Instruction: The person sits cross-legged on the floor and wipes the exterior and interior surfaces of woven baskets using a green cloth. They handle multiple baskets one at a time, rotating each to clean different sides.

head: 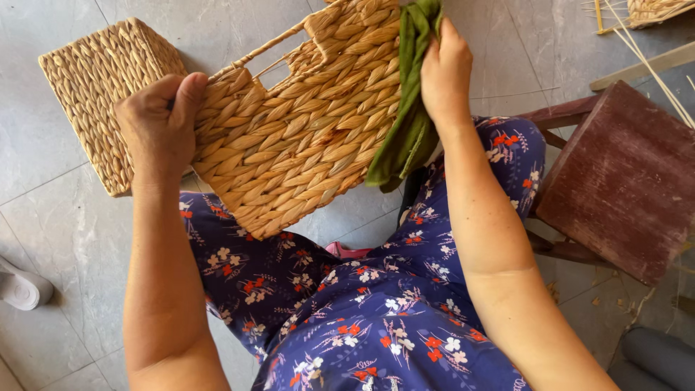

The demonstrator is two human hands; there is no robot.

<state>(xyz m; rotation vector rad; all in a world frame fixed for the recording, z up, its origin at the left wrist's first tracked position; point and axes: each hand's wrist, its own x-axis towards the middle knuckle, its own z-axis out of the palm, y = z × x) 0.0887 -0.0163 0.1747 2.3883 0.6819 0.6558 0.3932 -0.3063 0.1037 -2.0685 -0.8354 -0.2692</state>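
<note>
A seated person in a dark blue dress printed with red and white flowers holds a woven straw basket (304, 130) tilted above the knees, seen from a head-worn camera looking down. The left hand (161, 123) clamps the basket's left edge, thumb pressed over the braided rim and fingers hidden behind the weave. The right hand (445, 72) is closed around a green cloth (409, 123), pinning it against the basket's right side; the cloth hangs down past the basket's lower corner. A slot handle is cut into the basket wall near its upper edge.

Just left of the held basket, partly behind the left hand, a second woven basket (90, 94) of the same braid sits on the grey tiled floor (58, 239). To the right of the held basket, beyond the right forearm, stands a worn dark red wooden stool (622, 181). Loose pale reeds (651, 65) lie on the floor above the stool, at the upper right. A pale sandal (22, 288) shows on the floor well below and left of the baskets.
</note>
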